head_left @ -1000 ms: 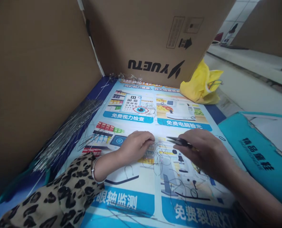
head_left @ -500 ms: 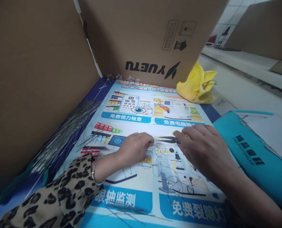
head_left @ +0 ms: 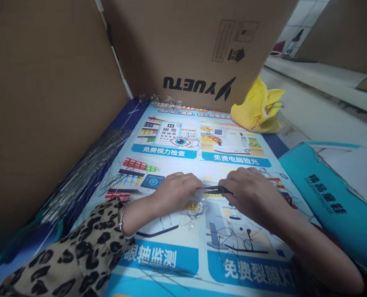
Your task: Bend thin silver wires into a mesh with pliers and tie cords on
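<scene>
My left hand (head_left: 179, 190), in a leopard-print sleeve and a bracelet, pinches a small tangle of thin looped wire (head_left: 196, 208) that hangs below its fingertips. My right hand (head_left: 248, 192) is wrapped round a pair of pliers (head_left: 215, 189). Their dark, narrow jaws point left and reach the wire at my left fingertips. Whether the jaws grip it I cannot tell. Loose wire loops (head_left: 233, 243) lie on the printed poster (head_left: 202, 243) under my hands.
A bundle of straight wires (head_left: 81, 173) lies to the left beside a cardboard panel (head_left: 47, 82). Another cardboard panel (head_left: 186, 45) stands at the back, with small wire coils (head_left: 158, 99) at its foot. A yellow bag (head_left: 257, 107) and a teal box (head_left: 328, 198) are on the right.
The pliers have moved left and slightly down, so their tips now meet the wire at my left hand. The wire tangle below my left fingers has gathered closer to them.
</scene>
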Demonstrator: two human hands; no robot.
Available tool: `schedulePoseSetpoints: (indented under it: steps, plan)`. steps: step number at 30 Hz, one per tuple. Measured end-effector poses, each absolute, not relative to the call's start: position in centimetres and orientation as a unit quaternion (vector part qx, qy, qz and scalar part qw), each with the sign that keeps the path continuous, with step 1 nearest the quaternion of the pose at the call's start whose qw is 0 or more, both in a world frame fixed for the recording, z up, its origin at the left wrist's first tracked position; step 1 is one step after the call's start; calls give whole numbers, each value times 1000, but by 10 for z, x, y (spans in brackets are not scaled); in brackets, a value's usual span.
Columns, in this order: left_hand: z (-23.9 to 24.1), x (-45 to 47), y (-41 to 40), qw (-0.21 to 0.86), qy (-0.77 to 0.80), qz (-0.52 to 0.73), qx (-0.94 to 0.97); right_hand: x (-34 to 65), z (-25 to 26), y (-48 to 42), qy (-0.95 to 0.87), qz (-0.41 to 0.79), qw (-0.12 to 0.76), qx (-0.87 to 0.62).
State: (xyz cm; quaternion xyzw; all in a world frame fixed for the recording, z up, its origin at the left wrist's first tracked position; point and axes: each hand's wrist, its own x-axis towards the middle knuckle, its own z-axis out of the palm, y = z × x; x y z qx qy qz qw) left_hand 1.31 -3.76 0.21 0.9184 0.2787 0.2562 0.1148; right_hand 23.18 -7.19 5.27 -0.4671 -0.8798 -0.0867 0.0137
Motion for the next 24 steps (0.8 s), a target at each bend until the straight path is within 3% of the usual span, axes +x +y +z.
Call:
schedulePoseSetpoints:
  steps: [3,9,24]
  plan:
    - [1,13,-38,132,321,257,902,231,52,-74,-860,-50,54,-505]
    - [2,14,-41,176,380,263,869,205,46,-89,-768,163,234,-574]
    - [12,19,-46,277,413,271,824,203,29,-79,-788,191,242,-533]
